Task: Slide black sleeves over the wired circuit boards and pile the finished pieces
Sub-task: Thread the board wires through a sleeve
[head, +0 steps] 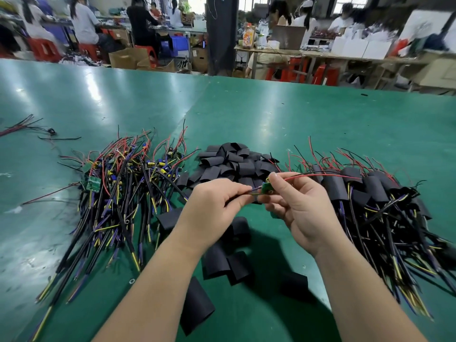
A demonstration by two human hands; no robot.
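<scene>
I observed both hands raised just above the counter [296, 114], close together. The left hand [217, 198] pinched a dark cable [243, 193] between thumb and curled fingers. The right hand [303, 206] gripped the small green circuit board [266, 188] at that cable's end, thumb on top. Thin red and black leads [320, 174] ran from the board to the right. The board was bare, with no sleeve on it. Any marking on it was too small for me to read.

Just behind the hands lay a heap of flat black sleeves [234, 164]; loose sleeves [222, 262] lay beneath the wrists. On the left I noted a pile of unsleeved boards [123, 174] with yellow, purple and black cables. On the right lay the finished pieces [370, 191], sleeved, wires fanned outward. Far behind stood a bottle [248, 37] with an orange label, its print blurred.
</scene>
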